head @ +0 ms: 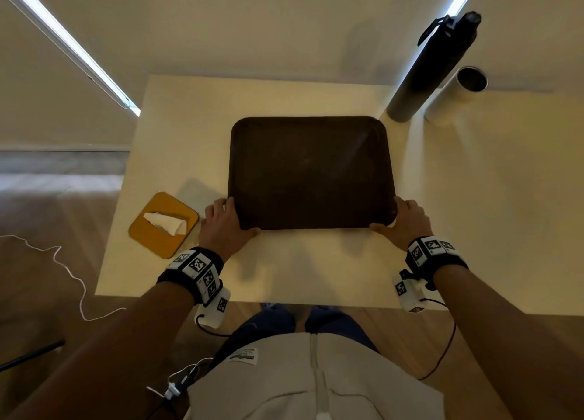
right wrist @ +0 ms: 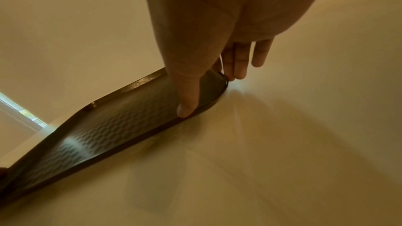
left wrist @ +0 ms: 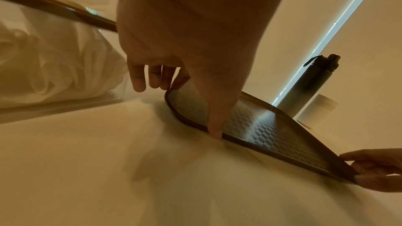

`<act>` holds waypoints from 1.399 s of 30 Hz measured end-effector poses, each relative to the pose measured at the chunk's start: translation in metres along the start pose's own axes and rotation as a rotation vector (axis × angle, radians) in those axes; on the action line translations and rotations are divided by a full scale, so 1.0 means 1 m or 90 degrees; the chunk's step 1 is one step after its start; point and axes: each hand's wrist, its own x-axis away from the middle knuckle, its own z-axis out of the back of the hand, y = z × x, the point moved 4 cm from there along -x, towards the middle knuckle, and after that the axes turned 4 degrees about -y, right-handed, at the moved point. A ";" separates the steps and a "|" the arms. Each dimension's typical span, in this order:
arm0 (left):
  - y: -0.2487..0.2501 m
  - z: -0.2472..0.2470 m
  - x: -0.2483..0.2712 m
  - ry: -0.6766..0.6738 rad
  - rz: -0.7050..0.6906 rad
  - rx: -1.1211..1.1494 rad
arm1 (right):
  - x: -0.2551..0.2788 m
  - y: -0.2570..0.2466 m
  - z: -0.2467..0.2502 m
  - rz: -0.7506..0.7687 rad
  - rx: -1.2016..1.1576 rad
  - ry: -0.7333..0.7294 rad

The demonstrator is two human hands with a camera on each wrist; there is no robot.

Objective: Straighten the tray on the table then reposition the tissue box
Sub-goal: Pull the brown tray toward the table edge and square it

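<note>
A dark brown tray (head: 311, 173) lies flat in the middle of the pale table (head: 316, 261), its sides about square with the table's edges. My left hand (head: 234, 219) holds its near left corner, thumb on the front rim and fingers down its left side, as the left wrist view shows (left wrist: 185, 106). At the near right corner my right hand (head: 392, 217) grips the same way (right wrist: 208, 92). The tray's textured floor (left wrist: 261, 126) (right wrist: 108, 126) is bare. A tissue box (head: 162, 223) with a yellow top and a white tissue sticking out stands askew left of the tray, close to my left hand (left wrist: 54, 66).
A tall dark bottle (head: 433, 69) and a white tumbler (head: 458, 94) stand at the table's far right, beyond the tray's corner. The table's left edge runs just past the tissue box. A white cable (head: 72, 277) lies on the floor at the left.
</note>
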 end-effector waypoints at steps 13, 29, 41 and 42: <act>0.009 0.038 -0.058 -0.016 0.028 -0.018 | -0.045 -0.026 0.012 0.000 -0.010 -0.010; 0.005 0.061 -0.096 -0.017 0.029 0.025 | -0.068 -0.049 0.017 -0.024 -0.085 -0.003; 0.004 0.059 -0.093 -0.016 0.021 0.021 | -0.066 -0.049 0.019 -0.021 -0.098 -0.009; 0.004 0.059 -0.093 -0.015 0.018 0.021 | -0.066 -0.049 0.019 -0.019 -0.101 -0.004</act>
